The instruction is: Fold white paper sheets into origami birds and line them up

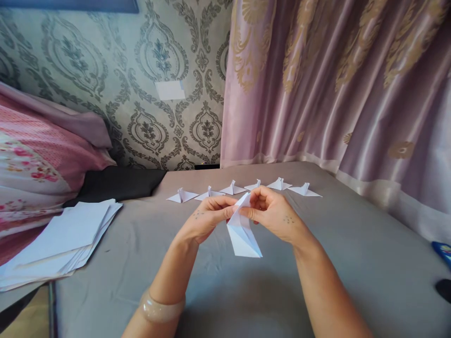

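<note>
A partly folded sheet of white paper hangs between my two hands, above the grey cloth surface. My left hand pinches its upper part from the left, thumb in front. From the right, my right hand grips the same upper part, with its thumb pressed on the front and its fingers curled. The paper tapers to a point at the top and widens into a flap below. Behind my hands stands a row of several folded paper figures, among them one at the left end and one at the right end.
A stack of white paper sheets lies at the left, near a black cloth and a pink floral fabric. Patterned wallpaper and a mauve curtain bound the back. A blue object shows at the right edge.
</note>
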Action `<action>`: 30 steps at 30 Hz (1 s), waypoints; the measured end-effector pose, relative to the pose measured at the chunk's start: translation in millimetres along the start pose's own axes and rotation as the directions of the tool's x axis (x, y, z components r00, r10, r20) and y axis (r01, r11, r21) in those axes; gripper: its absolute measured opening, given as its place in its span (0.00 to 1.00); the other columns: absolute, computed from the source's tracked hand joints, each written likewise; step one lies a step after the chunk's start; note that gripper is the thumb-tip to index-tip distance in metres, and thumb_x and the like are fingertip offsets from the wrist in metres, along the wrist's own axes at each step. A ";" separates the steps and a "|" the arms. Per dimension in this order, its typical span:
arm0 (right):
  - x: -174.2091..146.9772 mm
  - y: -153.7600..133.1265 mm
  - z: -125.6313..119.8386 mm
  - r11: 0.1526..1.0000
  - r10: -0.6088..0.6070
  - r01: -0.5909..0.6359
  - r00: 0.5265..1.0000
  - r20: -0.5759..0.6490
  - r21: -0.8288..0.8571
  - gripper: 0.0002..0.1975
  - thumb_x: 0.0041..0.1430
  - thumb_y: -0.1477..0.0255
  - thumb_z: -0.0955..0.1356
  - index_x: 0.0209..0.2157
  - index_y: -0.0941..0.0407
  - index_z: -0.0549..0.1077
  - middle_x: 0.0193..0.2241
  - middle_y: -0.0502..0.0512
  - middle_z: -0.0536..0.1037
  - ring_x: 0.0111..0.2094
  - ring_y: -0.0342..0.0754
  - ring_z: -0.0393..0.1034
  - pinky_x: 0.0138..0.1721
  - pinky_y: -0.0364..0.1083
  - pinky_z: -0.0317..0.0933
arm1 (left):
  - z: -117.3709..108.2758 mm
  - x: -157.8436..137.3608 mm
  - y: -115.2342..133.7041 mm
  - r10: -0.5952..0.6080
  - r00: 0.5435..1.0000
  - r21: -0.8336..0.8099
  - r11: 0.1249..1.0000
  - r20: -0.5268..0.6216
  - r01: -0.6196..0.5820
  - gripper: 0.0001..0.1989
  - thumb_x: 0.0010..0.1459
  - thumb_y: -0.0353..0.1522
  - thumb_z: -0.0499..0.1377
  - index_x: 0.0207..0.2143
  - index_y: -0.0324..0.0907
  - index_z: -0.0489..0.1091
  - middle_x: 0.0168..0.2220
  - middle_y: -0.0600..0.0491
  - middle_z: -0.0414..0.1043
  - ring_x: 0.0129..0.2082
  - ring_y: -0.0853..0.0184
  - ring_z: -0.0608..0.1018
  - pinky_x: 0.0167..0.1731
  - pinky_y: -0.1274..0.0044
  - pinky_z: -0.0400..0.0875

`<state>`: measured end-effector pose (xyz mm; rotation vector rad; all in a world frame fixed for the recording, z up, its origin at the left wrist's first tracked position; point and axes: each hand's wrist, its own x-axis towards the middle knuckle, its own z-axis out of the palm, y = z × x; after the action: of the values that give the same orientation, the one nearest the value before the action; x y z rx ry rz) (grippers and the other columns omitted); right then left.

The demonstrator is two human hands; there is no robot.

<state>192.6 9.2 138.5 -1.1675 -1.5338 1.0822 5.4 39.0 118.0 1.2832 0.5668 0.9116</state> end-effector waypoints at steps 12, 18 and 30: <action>-2.5 -10.0 0.5 0.984 0.009 -0.027 0.995 0.102 0.175 0.13 0.48 0.64 0.74 0.32 0.55 0.71 0.26 0.46 0.73 0.27 0.40 0.68 0.30 0.42 0.64 | 7.6 0.8 1.0 -0.085 0.996 -0.169 0.982 0.012 0.086 0.12 0.45 0.37 0.70 0.32 0.41 0.80 0.25 0.52 0.74 0.24 0.70 0.72 0.28 0.77 0.63; 1.7 -4.4 1.2 1.000 0.018 -0.018 0.999 -0.028 0.010 0.12 0.51 0.61 0.71 0.32 0.55 0.74 0.23 0.48 0.75 0.26 0.42 0.70 0.31 0.44 0.66 | 7.3 3.6 1.3 -0.083 0.994 -0.132 0.989 -0.071 0.073 0.08 0.47 0.36 0.69 0.27 0.40 0.79 0.23 0.53 0.74 0.24 0.72 0.71 0.28 0.78 0.62; 2.6 4.6 1.8 0.998 0.053 -0.053 0.999 -0.009 -0.033 0.06 0.53 0.68 0.69 0.31 0.56 0.73 0.25 0.49 0.77 0.28 0.44 0.73 0.35 0.47 0.68 | 11.7 3.7 1.7 -0.072 0.981 0.006 0.997 -0.182 0.074 0.09 0.49 0.35 0.68 0.26 0.38 0.77 0.26 0.52 0.76 0.28 0.70 0.73 0.35 0.77 0.64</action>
<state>191.4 12.3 134.1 -1.2403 -1.5279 1.0896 16.3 35.6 122.8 1.1891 0.7591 0.9708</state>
